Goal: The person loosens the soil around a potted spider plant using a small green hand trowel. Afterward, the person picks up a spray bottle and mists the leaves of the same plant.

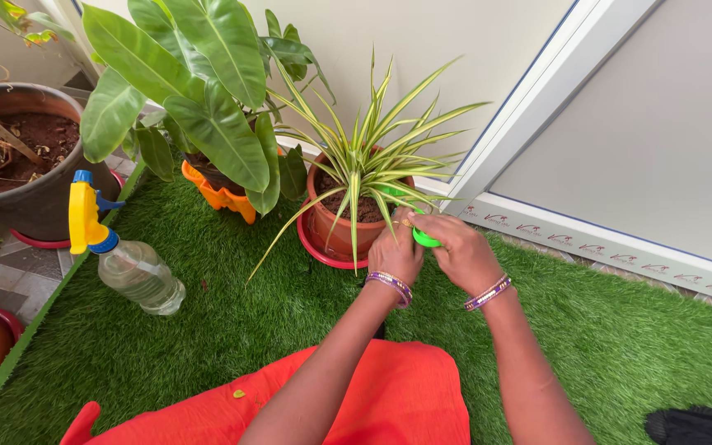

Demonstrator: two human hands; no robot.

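Both hands meet just beside the terracotta pot [333,231] of the striped-leaf plant [372,156]. The left hand [395,251] and right hand [463,251] have fingers pinching a small green object [424,239] between them, above the artificial grass [232,280]. A spray bottle [121,255] lies well apart.

The turf [232,305] is bright green. The striped plant [372,156] has green leaves edged in cream, in a terracotta pot [331,227] on a red saucer [311,247]. The tool [424,239] between the hands is vivid green. Bangles [391,284] are purple and gold (on both wrists). The bottle [138,272] is clear, its sprayer [84,216] yellow and blue. The big-leafed plant's pot [222,198] is orange; the garment [389,395] is orange-red.
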